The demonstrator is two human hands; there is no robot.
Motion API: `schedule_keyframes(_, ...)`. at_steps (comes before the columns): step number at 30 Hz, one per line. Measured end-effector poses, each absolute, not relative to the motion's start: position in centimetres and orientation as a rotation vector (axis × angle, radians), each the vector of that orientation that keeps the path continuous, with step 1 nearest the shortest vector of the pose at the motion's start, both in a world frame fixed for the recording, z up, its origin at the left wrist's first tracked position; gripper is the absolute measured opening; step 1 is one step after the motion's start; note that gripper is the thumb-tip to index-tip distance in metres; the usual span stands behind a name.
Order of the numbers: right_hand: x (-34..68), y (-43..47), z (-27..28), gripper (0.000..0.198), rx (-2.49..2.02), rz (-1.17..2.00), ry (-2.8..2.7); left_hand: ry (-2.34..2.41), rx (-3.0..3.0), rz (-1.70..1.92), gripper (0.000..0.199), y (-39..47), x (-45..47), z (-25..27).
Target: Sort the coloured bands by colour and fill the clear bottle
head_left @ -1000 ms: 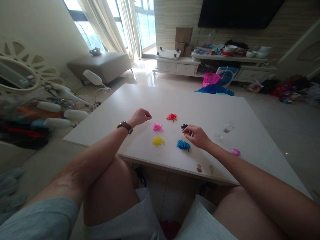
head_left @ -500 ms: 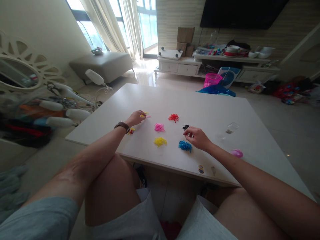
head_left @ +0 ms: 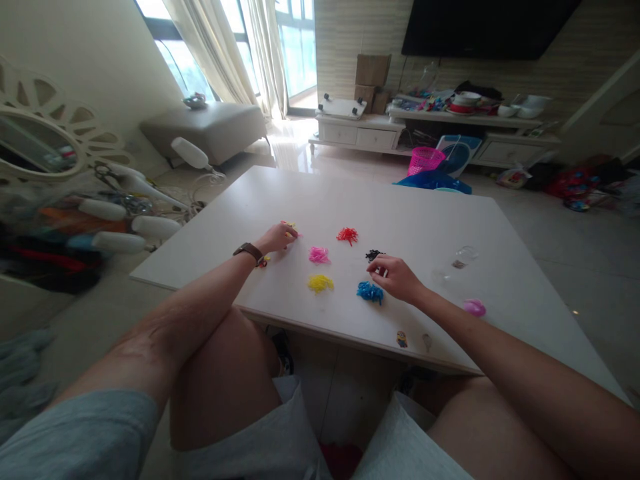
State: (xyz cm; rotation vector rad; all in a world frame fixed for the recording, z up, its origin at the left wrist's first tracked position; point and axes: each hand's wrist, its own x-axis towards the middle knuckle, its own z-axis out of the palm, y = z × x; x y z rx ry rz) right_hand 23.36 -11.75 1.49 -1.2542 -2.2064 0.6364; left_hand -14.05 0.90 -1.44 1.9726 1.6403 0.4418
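Note:
On the white table lie small heaps of thin, strip-like pieces, sorted by colour. My left hand, with a dark wristband, reaches down over a small mixed-colour heap. Its fingers are bent and drawn together; whatever is between the tips is hidden. A few mixed pieces lie beneath the left wrist. To the right of that hand are the pink heap and the yellow heap. My right hand hovers between the black heap and the blue heap, fingers curled into a pinch. Farther back is the red heap.
A clear container and a pink rounded object are at the right. Near the front edge lie a small yellow-and-blue cartoon figure and a small pale item. A white lamp stands off the left edge.
My left hand has shifted slightly right and lower over the mixed heap, uncovering more pieces behind it. My right hand has hardly moved. The heaps look the same.

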Motion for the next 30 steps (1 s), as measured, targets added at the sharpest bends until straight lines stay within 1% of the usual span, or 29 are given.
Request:
schedule_keyframes(6,23.3,-11.8,1.6,0.014,-1.264,0.650,-2.210,1.568,1.891,0.494,0.023,1.0,-14.4,-1.0)
schedule_keyframes(11,23.3,-11.8,1.7,0.014,-1.274,0.661,-2.210,1.391,1.848,0.582,0.028,0.8,-14.2,-0.2)
schedule_keyframes(18,23.3,-11.7,1.3,0.014,-1.260,0.658,-2.235,1.280,1.991,0.381,0.025,-0.1,-11.7,0.7)
schedule_keyframes(24,23.1,-11.7,1.3,0.014,-1.262,0.661,-2.240,1.181,1.985,0.355,0.024,-0.4,-11.1,1.0)
schedule_keyframes(26,23.1,-11.8,1.3,0.014,-1.264,0.660,-2.244,1.245,1.940,0.440,0.023,0.0,-11.6,0.9)
schedule_keyframes(30,23.1,-11.8,1.4,0.014,-1.275,0.652,-2.242,1.607,1.876,0.619,0.023,0.7,-13.0,0.1)
